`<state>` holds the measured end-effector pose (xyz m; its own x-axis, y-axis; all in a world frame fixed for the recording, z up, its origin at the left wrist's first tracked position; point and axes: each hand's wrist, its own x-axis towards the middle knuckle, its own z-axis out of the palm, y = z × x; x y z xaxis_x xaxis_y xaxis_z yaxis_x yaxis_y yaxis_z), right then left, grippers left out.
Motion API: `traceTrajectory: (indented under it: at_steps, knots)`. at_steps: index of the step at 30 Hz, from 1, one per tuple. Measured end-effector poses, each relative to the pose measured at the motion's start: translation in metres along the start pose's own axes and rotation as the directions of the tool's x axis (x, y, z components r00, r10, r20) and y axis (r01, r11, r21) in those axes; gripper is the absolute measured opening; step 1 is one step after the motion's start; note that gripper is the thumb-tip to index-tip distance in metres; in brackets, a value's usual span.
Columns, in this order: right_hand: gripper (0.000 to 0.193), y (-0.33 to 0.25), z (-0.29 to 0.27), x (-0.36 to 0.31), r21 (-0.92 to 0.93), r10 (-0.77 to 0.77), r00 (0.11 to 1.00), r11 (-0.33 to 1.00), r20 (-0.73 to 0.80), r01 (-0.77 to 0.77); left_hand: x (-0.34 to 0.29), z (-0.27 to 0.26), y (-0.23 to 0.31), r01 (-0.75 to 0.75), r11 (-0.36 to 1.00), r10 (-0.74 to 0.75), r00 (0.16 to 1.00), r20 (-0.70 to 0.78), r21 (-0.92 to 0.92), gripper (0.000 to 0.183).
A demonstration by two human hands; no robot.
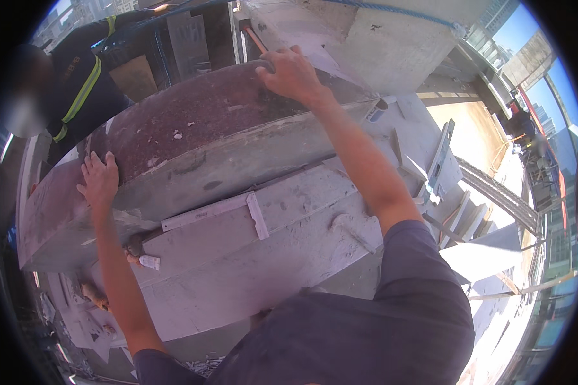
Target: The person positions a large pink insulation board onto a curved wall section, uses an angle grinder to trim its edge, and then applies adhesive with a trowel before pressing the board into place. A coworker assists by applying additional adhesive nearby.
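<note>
We press our left hand [100, 179] flat, grip wide, and curl our right hand [291, 74] over the far edge of the heavy, rigid stone slab [192, 128].

Both arms bare below short grey sleeves, reaching forward and up from the lower edge. Left arm nearly straight, running up the left side; left hand [99, 179] lies flat, palm down, fingers spread a little, nothing in its grip. Right arm extends farther, elbow slightly bent; right hand [291, 74] is curled palm down, fingers hooked over an edge.
</note>
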<state>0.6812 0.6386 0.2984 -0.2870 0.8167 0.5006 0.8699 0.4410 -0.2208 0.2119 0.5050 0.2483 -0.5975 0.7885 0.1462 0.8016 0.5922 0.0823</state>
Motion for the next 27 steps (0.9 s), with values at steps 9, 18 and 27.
traceTrajectory:
  at_steps: [9,18,27]
  knots:
    - [0.039,0.155,0.038,0.018,-0.082,-0.069,0.997,0.994,0.039,0.072,0.012,0.02,-0.011,-0.051,0.998,0.055,0.993,-0.103,0.046,0.084]
    - [0.036,0.14,0.033,0.014,-0.033,-0.108,0.994,0.994,-0.014,0.108,0.014,0.019,-0.017,-0.165,0.986,0.161,0.973,-0.163,-0.014,0.082]
    - [0.039,0.134,0.032,0.018,-0.113,-0.087,0.996,0.99,0.031,0.09,0.029,0.035,-0.044,-0.159,0.986,0.151,0.978,-0.144,-0.043,0.081]
